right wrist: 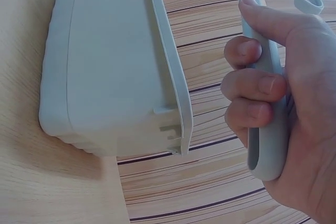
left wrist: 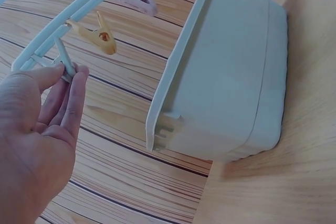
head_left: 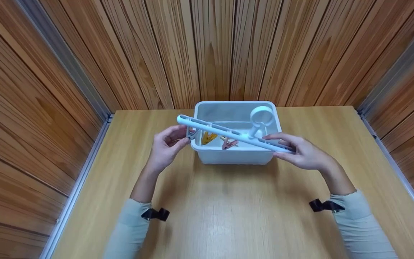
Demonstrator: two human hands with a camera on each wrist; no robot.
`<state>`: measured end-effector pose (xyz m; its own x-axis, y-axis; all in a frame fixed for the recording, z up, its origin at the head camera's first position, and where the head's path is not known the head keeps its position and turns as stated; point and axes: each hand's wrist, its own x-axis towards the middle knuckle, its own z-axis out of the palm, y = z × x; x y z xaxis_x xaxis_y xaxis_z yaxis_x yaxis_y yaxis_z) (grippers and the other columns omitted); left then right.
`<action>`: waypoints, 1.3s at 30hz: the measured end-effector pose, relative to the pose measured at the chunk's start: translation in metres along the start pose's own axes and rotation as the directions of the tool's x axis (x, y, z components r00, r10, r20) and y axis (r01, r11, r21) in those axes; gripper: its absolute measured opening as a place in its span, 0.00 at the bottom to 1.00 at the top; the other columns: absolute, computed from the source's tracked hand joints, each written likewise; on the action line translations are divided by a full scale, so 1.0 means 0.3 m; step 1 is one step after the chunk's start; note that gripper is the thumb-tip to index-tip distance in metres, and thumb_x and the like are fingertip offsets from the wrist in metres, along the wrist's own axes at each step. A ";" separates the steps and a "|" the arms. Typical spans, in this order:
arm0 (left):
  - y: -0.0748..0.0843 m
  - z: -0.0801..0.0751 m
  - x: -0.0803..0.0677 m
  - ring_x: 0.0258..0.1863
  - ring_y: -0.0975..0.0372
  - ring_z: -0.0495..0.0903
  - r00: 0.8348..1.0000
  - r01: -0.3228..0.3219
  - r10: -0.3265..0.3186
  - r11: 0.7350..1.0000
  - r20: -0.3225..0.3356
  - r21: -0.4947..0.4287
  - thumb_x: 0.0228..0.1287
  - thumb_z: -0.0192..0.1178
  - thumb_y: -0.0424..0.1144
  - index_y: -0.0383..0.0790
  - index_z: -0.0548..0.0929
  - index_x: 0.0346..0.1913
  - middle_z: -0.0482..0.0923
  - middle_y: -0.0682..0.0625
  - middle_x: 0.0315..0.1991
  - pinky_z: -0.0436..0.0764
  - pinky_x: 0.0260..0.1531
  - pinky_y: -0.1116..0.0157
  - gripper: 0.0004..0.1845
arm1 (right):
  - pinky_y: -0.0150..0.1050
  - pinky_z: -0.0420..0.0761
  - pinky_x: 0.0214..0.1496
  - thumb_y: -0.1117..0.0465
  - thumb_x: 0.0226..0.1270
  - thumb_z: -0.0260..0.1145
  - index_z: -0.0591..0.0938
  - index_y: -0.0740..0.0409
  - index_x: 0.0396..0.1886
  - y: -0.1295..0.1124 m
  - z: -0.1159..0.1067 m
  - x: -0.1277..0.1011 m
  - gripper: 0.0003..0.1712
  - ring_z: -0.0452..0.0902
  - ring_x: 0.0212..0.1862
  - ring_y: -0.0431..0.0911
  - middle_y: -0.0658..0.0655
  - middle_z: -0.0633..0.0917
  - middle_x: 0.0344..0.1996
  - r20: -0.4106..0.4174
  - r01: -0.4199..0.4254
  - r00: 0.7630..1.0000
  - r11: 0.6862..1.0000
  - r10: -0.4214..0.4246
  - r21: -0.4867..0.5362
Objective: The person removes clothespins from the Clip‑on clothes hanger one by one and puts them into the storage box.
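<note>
Hanger (head_left: 228,133) spans bin (head_left: 235,154); right hand (head_left: 302,153) grips end, left hand (head_left: 165,145) pinches clip.

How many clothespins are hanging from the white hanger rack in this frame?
2. A yellow clothespin hangs from the hanger rack near the left hand; a pink clothespin hangs nearer the middle, both over the bin. The rack may hide others.

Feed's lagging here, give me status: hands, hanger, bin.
Right hand grips hanger. Left hand pinches its far-end clip. Hanger above bin, pegs dangling. Nothing blocking.
</note>
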<state>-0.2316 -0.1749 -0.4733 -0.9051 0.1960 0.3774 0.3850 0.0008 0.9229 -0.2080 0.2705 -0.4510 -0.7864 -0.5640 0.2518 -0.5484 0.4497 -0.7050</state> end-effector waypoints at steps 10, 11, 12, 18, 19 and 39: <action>0.021 -0.039 0.010 0.52 0.68 0.93 0.988 0.065 -0.068 0.998 0.142 0.023 0.81 0.64 0.25 0.22 0.82 0.71 0.87 0.26 0.64 0.92 0.55 0.66 0.20 | 0.31 0.81 0.53 0.67 0.82 0.69 0.81 0.55 0.77 0.000 -0.004 -0.003 0.27 0.81 0.57 0.34 0.67 0.85 0.73 0.038 -0.050 0.998 0.998 0.051 -0.034; 0.023 -0.043 0.012 0.52 0.68 0.93 0.984 0.078 -0.081 0.997 0.156 0.025 0.81 0.64 0.25 0.23 0.82 0.70 0.88 0.27 0.63 0.92 0.55 0.66 0.20 | 0.31 0.81 0.54 0.67 0.83 0.69 0.81 0.55 0.77 0.001 -0.005 -0.004 0.27 0.81 0.57 0.33 0.67 0.85 0.73 0.043 -0.047 0.998 0.998 0.049 -0.029; 0.024 -0.046 0.013 0.51 0.67 0.93 0.981 0.089 -0.093 0.996 0.170 0.028 0.81 0.64 0.26 0.23 0.82 0.69 0.88 0.28 0.62 0.92 0.55 0.66 0.19 | 0.31 0.81 0.54 0.67 0.83 0.69 0.81 0.55 0.77 0.001 -0.006 -0.005 0.27 0.81 0.58 0.33 0.66 0.85 0.73 0.048 -0.044 0.998 0.999 0.045 -0.025; 0.032 -0.070 0.011 0.49 0.64 0.92 0.959 0.105 -0.115 0.993 0.260 0.049 0.81 0.66 0.28 0.25 0.81 0.67 0.91 0.43 0.55 0.92 0.54 0.66 0.18 | 0.31 0.81 0.48 0.68 0.83 0.67 0.81 0.57 0.77 0.007 -0.006 -0.012 0.27 0.82 0.52 0.35 0.61 0.88 0.65 0.079 -0.034 0.996 0.999 0.034 0.000; 0.033 -0.074 0.010 0.48 0.64 0.91 0.955 0.100 -0.110 0.994 0.275 0.052 0.81 0.66 0.28 0.24 0.81 0.66 0.91 0.46 0.54 0.92 0.53 0.67 0.17 | 0.32 0.81 0.46 0.68 0.83 0.67 0.81 0.57 0.77 0.009 -0.005 -0.014 0.27 0.82 0.50 0.35 0.59 0.88 0.63 0.083 -0.036 0.996 0.999 0.036 0.004; 0.038 -0.089 0.003 0.57 0.60 0.95 0.911 0.080 -0.037 0.993 0.410 -0.087 0.81 0.67 0.30 0.27 0.79 0.71 0.94 0.50 0.58 0.93 0.58 0.60 0.21 | 0.34 0.77 0.40 0.71 0.82 0.67 0.80 0.59 0.77 0.028 0.000 -0.025 0.28 0.80 0.45 0.36 0.48 0.86 0.50 0.149 0.015 0.989 0.998 -0.023 0.053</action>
<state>-0.2330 -0.2009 -0.4603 -0.7648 0.5811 0.2783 0.2945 -0.0689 0.9532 -0.2069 0.2785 -0.4587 -0.7222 -0.6714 0.1663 -0.5447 0.4038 -0.7350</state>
